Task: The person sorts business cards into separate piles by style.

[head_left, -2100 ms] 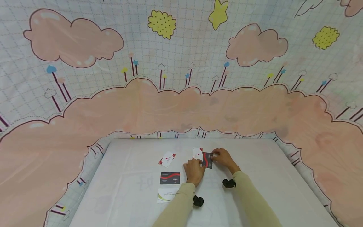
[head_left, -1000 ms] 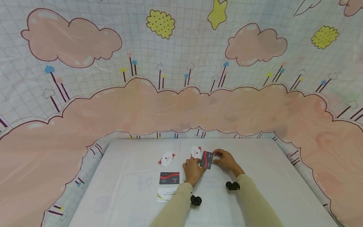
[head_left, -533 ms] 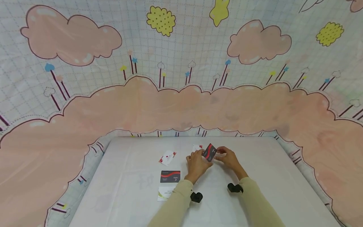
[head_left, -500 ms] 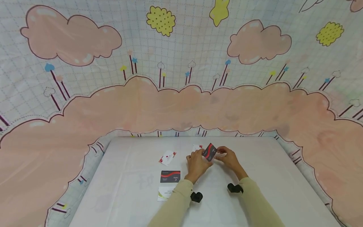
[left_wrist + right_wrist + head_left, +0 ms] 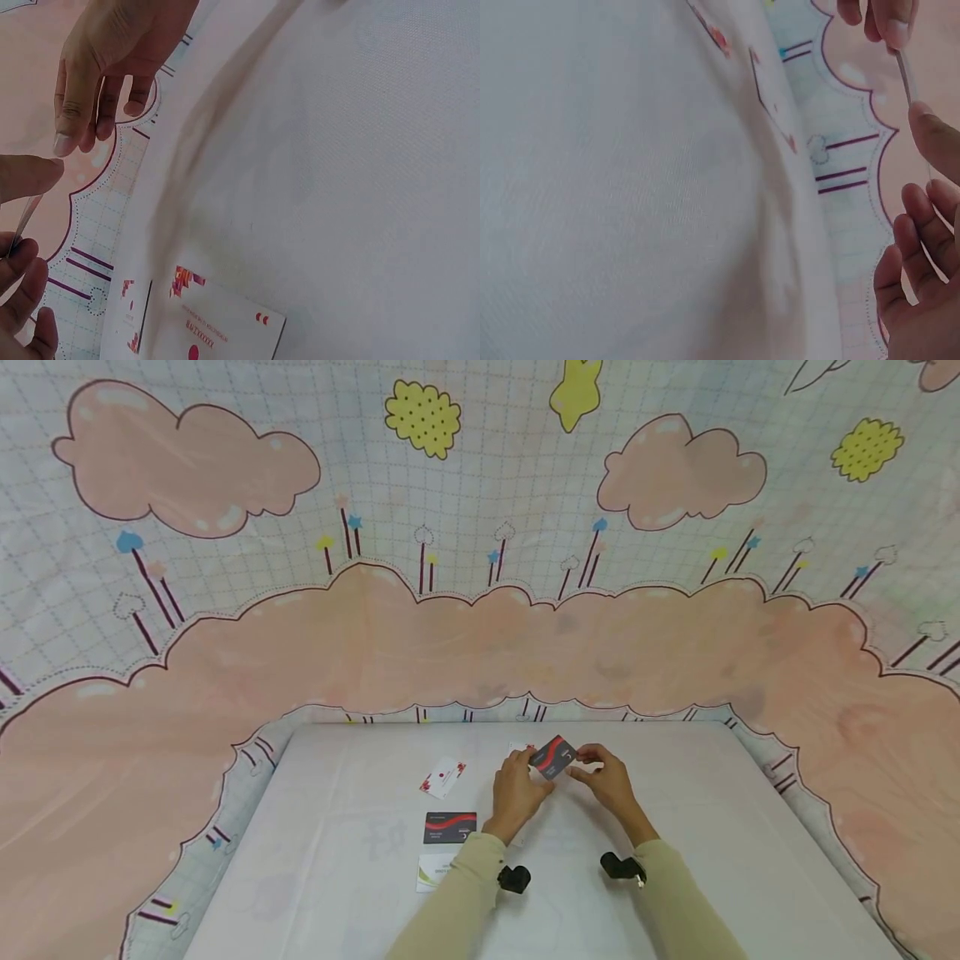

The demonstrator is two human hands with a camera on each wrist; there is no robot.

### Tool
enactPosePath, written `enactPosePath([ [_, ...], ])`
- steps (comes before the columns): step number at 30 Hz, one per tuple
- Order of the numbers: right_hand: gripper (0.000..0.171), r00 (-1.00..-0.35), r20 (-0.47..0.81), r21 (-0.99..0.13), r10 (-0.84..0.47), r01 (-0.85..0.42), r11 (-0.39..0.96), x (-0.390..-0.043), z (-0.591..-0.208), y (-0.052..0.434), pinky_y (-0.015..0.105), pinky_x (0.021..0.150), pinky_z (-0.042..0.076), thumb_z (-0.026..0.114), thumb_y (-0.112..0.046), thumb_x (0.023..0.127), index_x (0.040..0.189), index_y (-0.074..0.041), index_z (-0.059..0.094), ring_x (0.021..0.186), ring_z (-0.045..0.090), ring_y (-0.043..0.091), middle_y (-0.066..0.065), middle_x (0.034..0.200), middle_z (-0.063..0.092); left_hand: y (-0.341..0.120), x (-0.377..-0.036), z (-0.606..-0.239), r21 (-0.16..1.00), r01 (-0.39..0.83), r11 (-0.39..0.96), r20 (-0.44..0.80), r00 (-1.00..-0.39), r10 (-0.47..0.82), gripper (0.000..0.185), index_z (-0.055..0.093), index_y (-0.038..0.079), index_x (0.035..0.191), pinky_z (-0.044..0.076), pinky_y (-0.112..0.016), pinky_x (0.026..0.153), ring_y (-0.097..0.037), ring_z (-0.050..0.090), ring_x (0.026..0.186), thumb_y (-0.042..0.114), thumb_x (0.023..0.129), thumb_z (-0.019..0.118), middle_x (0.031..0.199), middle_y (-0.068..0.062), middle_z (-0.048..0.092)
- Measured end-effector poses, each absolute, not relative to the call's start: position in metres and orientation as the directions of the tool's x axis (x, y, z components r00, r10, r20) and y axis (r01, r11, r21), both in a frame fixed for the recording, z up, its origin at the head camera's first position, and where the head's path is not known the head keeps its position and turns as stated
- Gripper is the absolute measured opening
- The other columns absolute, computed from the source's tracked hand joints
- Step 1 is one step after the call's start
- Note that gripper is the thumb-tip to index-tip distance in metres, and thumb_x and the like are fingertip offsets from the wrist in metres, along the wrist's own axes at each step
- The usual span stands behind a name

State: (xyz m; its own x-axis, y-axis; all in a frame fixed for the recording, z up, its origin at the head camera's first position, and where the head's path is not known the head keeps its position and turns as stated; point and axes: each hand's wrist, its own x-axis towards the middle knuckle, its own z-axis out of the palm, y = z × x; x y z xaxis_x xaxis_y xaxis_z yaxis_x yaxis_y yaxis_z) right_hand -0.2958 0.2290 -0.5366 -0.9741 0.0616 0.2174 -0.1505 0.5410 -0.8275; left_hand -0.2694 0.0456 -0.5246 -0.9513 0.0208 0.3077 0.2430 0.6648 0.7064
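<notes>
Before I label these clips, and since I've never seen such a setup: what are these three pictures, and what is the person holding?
One person, three cameras. The wide picture comes from a camera on the head; the two close-ups come from the black cameras strapped to each wrist. The left hand and the right hand together pinch a dark card lifted above the white table. On the table lie a white card with red marks, another dark card, a white card with green, and one more white card behind the hands.

A white card with red marks [image 5: 442,777] lies on the white table [image 5: 720,827], left of the hands. Nearer the person on that side lie a black card with a red wave [image 5: 449,827] and a white-and-green card [image 5: 432,872].
</notes>
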Motion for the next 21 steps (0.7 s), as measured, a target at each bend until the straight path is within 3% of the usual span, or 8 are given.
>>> enactPosePath([
  [6,0.038,-0.964,0.255,-0.833,0.070,-0.183,0.523,-0.291,-0.530,0.227,0.020,0.075,0.044,0.084,-0.017,0.078,0.108,-0.005,0.064,0.100,0.061,0.026,0.013,0.102,0.070,0.035,-0.268,-0.517,0.702,0.282,0.654,0.311,-0.947,0.074,0.063,0.062,0.005,0.128,0.051,-0.035,0.078,-0.022,0.060,0.095,0.027,0.074,0.086,0.111,-0.009,0.066],
  [14,0.029,-0.953,0.299,-0.829,0.050,-0.233,0.509,-0.287,-0.524,0.227,0.018,0.072,0.044,0.082,-0.015,0.079,0.100,-0.007,0.065,0.094,0.061,0.024,0.012,0.096,0.069,0.015,-0.271,-0.509,0.713,0.309,0.629,0.248,-0.951,0.186,0.064,0.057,0.012,0.136,0.051,-0.040,0.097,-0.023,0.056,0.113,0.030,0.079,0.082,0.126,-0.007,0.062],
  [21,0.049,-0.939,0.341,-0.804,-0.045,-0.316,0.505,-0.283,-0.516,0.223,0.022,0.072,0.047,0.084,-0.015,0.077,0.121,-0.005,0.064,0.094,0.060,0.024,0.012,0.100,0.068,-0.006,-0.272,-0.502,0.727,0.372,0.577,0.244,-0.926,0.289,0.064,0.055,0.014,0.138,0.049,-0.043,0.097,-0.028,0.055,0.116,0.029,0.081,0.081,0.130,-0.008,0.059],
])
